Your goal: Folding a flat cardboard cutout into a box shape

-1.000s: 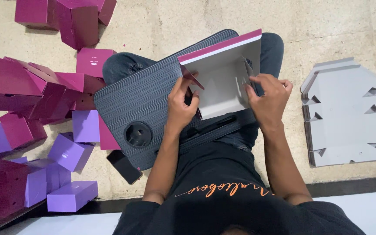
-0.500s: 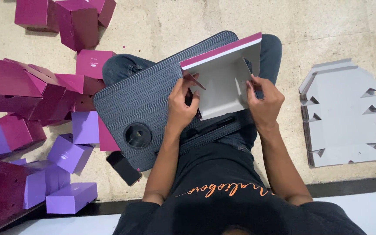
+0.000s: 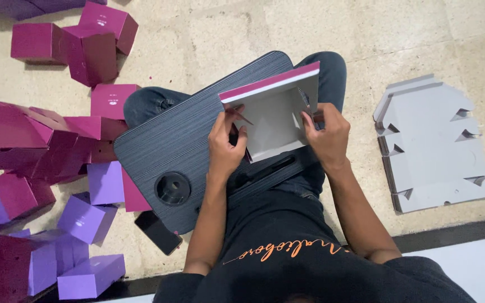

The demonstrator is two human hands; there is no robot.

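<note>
Both hands are working one piece: the left hand (image 3: 227, 147) is pinching the left flap and the right hand (image 3: 325, 136) is gripping the right wall of a half-folded cardboard box (image 3: 273, 115), grey inside with a magenta outer edge, tilted up over the dark lap table (image 3: 166, 147) lying across the person's knees. Out to the right a stack of flat grey box blanks (image 3: 433, 148) is lying on the floor, while finished magenta and purple boxes (image 3: 46, 151) are crowding the left, with a phone (image 3: 158, 232) near the table's near corner.
</note>
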